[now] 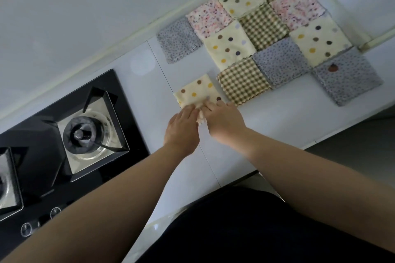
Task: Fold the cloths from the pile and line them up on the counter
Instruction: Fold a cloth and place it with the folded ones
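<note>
I'm pressing my left hand (181, 126) and right hand (224, 120), fingers fairly flat, on the dotted cloth (197, 89) on the tabletop (277, 117). It's lying beside the rows of folded cloths (263, 25). No pile is showing, so I'm judging the task nearly finished.

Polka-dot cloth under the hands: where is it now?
Head view, centre: the polka-dot cloth lies on the counter under the left hand and right hand, between the stove to its left and the nearest brown checked cloth to its right.

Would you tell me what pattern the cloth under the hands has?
The cloth is cream with brown, yellow and pale polka dots; head view.
</note>
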A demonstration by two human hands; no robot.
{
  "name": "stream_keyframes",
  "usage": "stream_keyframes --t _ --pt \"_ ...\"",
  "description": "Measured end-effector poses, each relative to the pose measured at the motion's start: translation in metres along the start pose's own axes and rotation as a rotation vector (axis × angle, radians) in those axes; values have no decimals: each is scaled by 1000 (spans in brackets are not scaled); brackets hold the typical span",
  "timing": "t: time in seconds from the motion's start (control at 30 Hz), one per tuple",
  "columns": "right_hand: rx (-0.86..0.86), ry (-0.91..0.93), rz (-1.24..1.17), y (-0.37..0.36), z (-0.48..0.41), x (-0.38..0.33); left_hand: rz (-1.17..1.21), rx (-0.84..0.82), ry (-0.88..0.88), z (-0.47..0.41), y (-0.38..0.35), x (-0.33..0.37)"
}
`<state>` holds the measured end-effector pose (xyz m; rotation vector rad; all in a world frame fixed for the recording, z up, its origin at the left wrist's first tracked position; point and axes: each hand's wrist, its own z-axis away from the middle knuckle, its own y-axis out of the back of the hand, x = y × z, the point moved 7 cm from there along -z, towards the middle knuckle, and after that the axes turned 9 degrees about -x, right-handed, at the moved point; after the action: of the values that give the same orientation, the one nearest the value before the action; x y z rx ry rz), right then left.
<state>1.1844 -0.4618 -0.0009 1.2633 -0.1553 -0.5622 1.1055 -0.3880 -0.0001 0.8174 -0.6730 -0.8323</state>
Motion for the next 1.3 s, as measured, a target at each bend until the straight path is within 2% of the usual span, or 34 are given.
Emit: stream_keyframes --t 0.23,0.4,0.6,0.67,0.77,0.8,0.9,1.0,1.17,1.3 --pt "-104 -59 170 35 -63 16 18 -23 -36 -60 42 -15" --pt "-181 -62 179 38 -90 24 -15 -62 -29 -80 54 -23" --pt "-102 -55 70 38 -87 24 12 -34 2 -79 54 -20" --pt "-22 -45 22 38 -81 28 13 -21 1 -77 52 -17" --pt "191 -170 -20 43 -61 45 -4 10 -1 -72 51 -15" --pt "210 -232 -34 40 -53 52 -14 24 -7 -70 51 -13" --pt "132 -338 -41 23 -33 64 -46 22 -31 -67 46 -5" --pt "70 -348 -9 11 -20 69 -18 -21 -12 -69 41 -3" --pt "79 -369 -13 13 -17 67 13 -55 24 -69 42 1" --pt "150 -341 -69 21 -20 47 122 56 66 -46 51 6"
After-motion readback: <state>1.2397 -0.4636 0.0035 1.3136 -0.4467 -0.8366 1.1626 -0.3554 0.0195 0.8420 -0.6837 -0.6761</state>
